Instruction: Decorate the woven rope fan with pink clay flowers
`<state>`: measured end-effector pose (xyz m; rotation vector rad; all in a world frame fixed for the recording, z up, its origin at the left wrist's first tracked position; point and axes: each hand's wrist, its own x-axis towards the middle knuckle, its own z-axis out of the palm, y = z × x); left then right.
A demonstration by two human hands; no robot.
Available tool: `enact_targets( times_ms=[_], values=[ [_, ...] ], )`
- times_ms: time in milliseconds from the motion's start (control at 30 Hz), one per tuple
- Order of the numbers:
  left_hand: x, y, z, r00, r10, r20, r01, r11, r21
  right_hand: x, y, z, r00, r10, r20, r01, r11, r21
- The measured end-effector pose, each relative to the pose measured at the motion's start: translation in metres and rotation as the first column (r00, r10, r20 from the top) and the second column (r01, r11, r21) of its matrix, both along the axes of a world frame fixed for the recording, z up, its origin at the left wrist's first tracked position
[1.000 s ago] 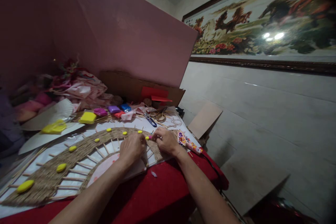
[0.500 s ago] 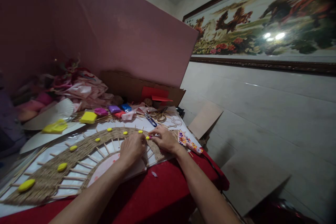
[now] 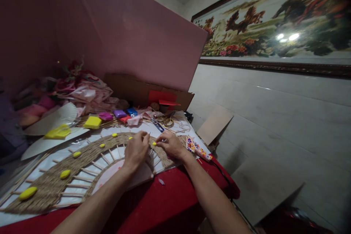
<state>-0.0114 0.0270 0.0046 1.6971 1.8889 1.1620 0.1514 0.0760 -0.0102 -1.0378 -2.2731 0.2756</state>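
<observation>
An arched panel of woven twine [image 3: 90, 159] on thin wooden sticks lies in front of me, dotted with several yellow clay pieces [image 3: 65, 174]. My left hand [image 3: 136, 150] hovers over its right part, thumb and fingers pinched together. Something tiny may be between those fingertips, but I cannot make it out. My right hand [image 3: 172, 144] rests at the panel's right end. Its fingertips close on the edge of a small yellow clay dot [image 3: 154, 144] that sits on the twine. Another yellow dot is partly hidden behind my left hand.
Blue-handled scissors [image 3: 158, 126] lie behind the hands. Clay packs in yellow [image 3: 92, 122], purple [image 3: 119, 113] and blue [image 3: 132, 112] line the back. Flowered fabric [image 3: 197, 148] is at the right, over a red cloth [image 3: 153, 204]. Cardboard [image 3: 128, 89] stands behind.
My left hand has lifted up and slightly left, away from the dot at my right fingertips, now covering another dot. The right hand has barely moved; a pinkish speck at its fingertips no longer shows.
</observation>
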Motion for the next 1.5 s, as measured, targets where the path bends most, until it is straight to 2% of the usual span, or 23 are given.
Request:
enact_targets(
  times_ms=[133, 233, 300, 367, 433, 533, 633, 700, 767, 867, 1000, 1133, 1333, 1500],
  values=[
    [-0.005, 0.009, -0.004, 0.949, 0.133, 0.288, -0.164, 0.983, 0.087, 0.001, -0.001, 0.001, 1.0, -0.013, -0.018, 0.013, 1.0, 0.005],
    [-0.008, 0.015, -0.009, 0.892, 0.154, 0.424, -0.223, 0.968, 0.117, 0.003, -0.004, 0.002, 0.998, -0.049, -0.048, 0.051, 0.998, 0.038],
    [-0.009, 0.017, -0.012, 0.841, 0.135, 0.524, -0.235, 0.964, 0.128, 0.003, -0.006, 0.005, 0.984, -0.106, -0.14, 0.12, 0.988, 0.095],
    [-0.008, 0.017, -0.011, 0.777, 0.058, 0.627, -0.186, 0.972, 0.141, 0.001, -0.009, 0.012, 0.953, -0.149, -0.264, 0.194, 0.969, 0.153],
    [-0.007, 0.015, -0.009, 0.703, -0.071, 0.708, -0.069, 0.983, 0.168, -0.004, -0.013, 0.023, 0.93, -0.141, -0.339, 0.213, 0.959, 0.185],
    [-0.003, 0.012, -0.002, 0.529, -0.238, 0.815, 0.112, 0.971, 0.211, -0.016, -0.018, 0.038, 0.947, -0.06, -0.317, 0.131, 0.97, 0.206],
    [-0.002, 0.008, 0.003, 0.31, -0.265, 0.913, 0.204, 0.956, 0.209, -0.029, -0.022, 0.041, 0.956, 0.014, -0.293, 0.045, 0.98, 0.194],
    [-0.002, 0.007, 0.004, 0.235, -0.247, 0.94, 0.215, 0.956, 0.198, -0.033, -0.025, 0.035, 0.94, 0.017, -0.341, 0.056, 0.978, 0.202],
    [-0.003, 0.007, 0.003, 0.252, -0.247, 0.936, 0.222, 0.956, 0.193, -0.033, -0.027, 0.027, 0.945, 0.048, -0.323, 0.018, 0.98, 0.197],
    [-0.004, 0.01, -0.002, 0.335, -0.293, 0.896, 0.255, 0.943, 0.213, -0.03, -0.028, 0.018, 0.948, 0.085, -0.305, -0.023, 0.979, 0.201],
    [-0.002, 0.014, -0.005, 0.381, -0.391, 0.838, 0.333, 0.904, 0.27, -0.021, -0.025, 0.02, 0.946, 0.11, -0.306, -0.04, 0.973, 0.229],
    [0.001, 0.009, 0.001, 0.372, -0.439, 0.818, 0.412, 0.868, 0.278, -0.012, -0.023, 0.026, 0.936, 0.137, -0.323, -0.07, 0.975, 0.211],
    [0.004, 0.002, 0.008, 0.349, -0.379, 0.857, 0.401, 0.887, 0.228, -0.005, -0.025, 0.031, 0.93, 0.177, -0.321, -0.144, 0.982, 0.126],
    [0.004, 0.002, 0.009, 0.337, -0.369, 0.866, 0.43, 0.879, 0.207, -0.005, -0.026, 0.031, 0.941, 0.147, -0.304, -0.109, 0.984, 0.138]
  ],
)
